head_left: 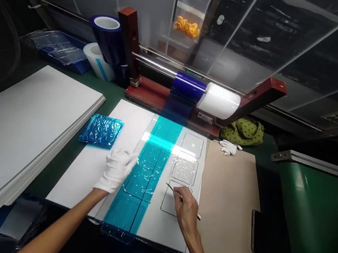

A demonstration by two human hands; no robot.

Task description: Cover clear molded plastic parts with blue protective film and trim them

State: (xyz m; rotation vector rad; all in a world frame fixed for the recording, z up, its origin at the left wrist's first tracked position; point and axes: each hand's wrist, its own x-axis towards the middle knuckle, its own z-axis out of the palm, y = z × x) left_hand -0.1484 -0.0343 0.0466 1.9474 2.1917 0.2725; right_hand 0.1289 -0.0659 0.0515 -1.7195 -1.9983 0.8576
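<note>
My left hand [116,171], in a white glove, rests beside the left edge of a strip of blue film [127,211], its fingers apart and partly stretched toward the film. Bare, my right hand [186,206] grips a thin pointed tool [170,186], whose dark tip points left. That tip is over the lowest of several rounded-square outlines on a white board [159,232]. A clear wrinkled film piece [183,171] covers the middle outline. Left of the strip lies a stack of shiny blue film pieces [102,131].
The blue film comes off a roll [189,87] on a red wooden stand [148,93], next to a white roll [221,101]. A stack of white sheets [33,126] lies left. On the right are brown board [227,203], a phone [258,234], a white glove [228,147] and a green pouch [244,131].
</note>
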